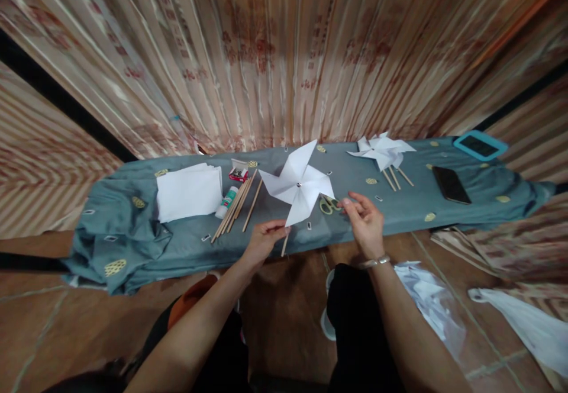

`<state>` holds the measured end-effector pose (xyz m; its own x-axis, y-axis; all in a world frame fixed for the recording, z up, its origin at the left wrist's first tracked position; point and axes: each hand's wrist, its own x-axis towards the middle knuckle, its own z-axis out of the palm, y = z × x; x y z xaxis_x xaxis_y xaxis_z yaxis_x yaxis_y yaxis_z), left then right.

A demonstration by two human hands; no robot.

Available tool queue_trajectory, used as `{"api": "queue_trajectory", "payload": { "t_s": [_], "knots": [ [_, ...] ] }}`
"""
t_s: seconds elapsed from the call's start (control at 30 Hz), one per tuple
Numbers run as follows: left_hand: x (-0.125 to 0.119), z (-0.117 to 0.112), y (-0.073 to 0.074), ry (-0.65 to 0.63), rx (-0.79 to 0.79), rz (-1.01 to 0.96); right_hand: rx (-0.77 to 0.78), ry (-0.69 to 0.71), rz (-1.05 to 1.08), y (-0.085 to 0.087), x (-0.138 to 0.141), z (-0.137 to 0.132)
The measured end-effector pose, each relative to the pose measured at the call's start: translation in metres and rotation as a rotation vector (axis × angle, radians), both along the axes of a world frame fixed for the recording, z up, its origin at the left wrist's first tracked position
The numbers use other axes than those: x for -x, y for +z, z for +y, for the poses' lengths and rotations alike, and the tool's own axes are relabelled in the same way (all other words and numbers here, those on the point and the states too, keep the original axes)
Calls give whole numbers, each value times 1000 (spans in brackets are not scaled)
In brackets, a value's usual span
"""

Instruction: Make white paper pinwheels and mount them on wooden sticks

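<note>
A white paper pinwheel (306, 195) with a metal pin at its centre is upright over the cloth. My left hand (266, 240) pinches its wooden stick just below the blades. To the right, my right hand (367, 227) hovers with bent fingers apart and nothing visible in them. Beside its fingertips lie scissors (327, 206) with yellow-green handles, partly behind a pinwheel blade. I cannot tell whether the fingers touch them.
On the cloth-covered bench (177, 251) are white paper sheets (190, 192), a glue stick (227, 202), wooden sticks (235, 208) and a small red box of pins (238, 171). At right lie finished pinwheels (382, 151), a phone (451, 184) and a blue-framed tablet (480, 145).
</note>
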<state>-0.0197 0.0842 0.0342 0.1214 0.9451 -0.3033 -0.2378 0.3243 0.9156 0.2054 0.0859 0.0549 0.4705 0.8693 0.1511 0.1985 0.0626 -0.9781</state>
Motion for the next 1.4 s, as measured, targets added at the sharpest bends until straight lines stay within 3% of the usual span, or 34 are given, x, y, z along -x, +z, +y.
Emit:
{"api": "queue_trajectory", "payload": {
  "t_s": [0.2, 0.4, 0.67, 1.4],
  "knots": [
    [-3, 15, -6, 6, -4, 12, -53, 7, -31, -2, -9, 29],
    [-5, 26, -13, 13, -2, 24, -108, 58, -51, 4, 6, 51],
    [-7, 32, -16, 7, -14, -7, -58, 42, 110, -4, 18, 45],
    [-21, 40, -17, 58, -39, 27, 48, 202, 198, -15, 37, 29]
  ]
}}
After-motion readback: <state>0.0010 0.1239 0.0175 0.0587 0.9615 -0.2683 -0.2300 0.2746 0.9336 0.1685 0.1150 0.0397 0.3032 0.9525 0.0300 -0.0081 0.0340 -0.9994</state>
